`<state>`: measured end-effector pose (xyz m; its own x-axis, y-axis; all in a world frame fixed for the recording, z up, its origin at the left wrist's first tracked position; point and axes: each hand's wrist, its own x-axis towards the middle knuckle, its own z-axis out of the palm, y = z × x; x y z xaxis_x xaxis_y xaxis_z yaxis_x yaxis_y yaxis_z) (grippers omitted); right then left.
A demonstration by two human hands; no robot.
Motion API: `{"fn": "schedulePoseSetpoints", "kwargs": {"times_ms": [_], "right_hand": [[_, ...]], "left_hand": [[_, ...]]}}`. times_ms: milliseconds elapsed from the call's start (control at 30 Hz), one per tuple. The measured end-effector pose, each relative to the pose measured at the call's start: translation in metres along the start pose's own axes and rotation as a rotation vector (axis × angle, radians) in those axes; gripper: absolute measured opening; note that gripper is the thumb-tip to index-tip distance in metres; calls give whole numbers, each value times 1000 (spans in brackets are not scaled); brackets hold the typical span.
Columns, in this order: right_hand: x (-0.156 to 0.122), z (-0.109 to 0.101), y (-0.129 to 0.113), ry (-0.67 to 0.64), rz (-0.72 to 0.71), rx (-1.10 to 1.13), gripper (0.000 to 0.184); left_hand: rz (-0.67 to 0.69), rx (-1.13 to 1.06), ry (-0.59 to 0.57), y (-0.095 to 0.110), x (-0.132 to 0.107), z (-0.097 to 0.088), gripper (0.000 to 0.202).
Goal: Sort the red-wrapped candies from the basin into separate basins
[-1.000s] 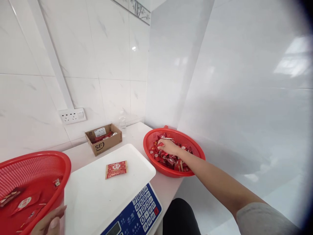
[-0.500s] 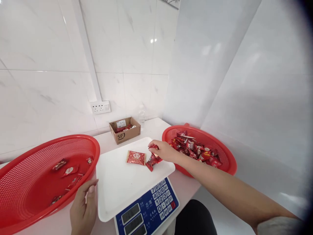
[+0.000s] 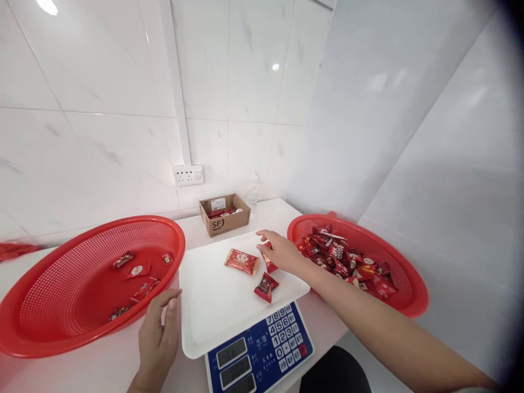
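A white weighing scale tray (image 3: 221,305) sits between two red mesh baskets. On it lie a flat red packet (image 3: 241,261) and a small red wrapped candy (image 3: 266,286). My right hand (image 3: 280,252) hovers over the tray's right side, fingers curled around another red candy (image 3: 269,263). My left hand (image 3: 158,335) rests open on the counter, fingers touching the tray's left edge beside the left basket (image 3: 41,327), which holds several candies. The right basket (image 3: 413,303) is heaped with red candies.
The scale's blue keypad and displays (image 3: 262,355) face me at the counter's front edge. A small cardboard box (image 3: 224,214) and a clear bottle (image 3: 253,191) stand at the back by the tiled wall with a socket (image 3: 188,174).
My right hand left the right basket with candies and came over the scale tray; one candy now lies on the tray. My left hand slid up beside the tray.
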<state>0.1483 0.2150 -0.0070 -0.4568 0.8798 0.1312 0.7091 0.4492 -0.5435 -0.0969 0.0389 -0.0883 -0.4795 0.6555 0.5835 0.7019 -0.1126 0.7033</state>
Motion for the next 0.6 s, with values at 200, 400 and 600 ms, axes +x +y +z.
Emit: {"fn": "schedulePoseSetpoints", "kwargs": {"times_ms": [200,400,600], "right_hand": [[-27,1,-3,-242,-168,-68,65],[-33,12,-17,-475,-239,-233,67],[-30,33,-40,-433,-217,-249,62]], "left_hand": [[25,-16,24,1,1,1,25],[36,-24,12,2,-1,1,23],[-25,-2,-14,-1,0,0,25]]}}
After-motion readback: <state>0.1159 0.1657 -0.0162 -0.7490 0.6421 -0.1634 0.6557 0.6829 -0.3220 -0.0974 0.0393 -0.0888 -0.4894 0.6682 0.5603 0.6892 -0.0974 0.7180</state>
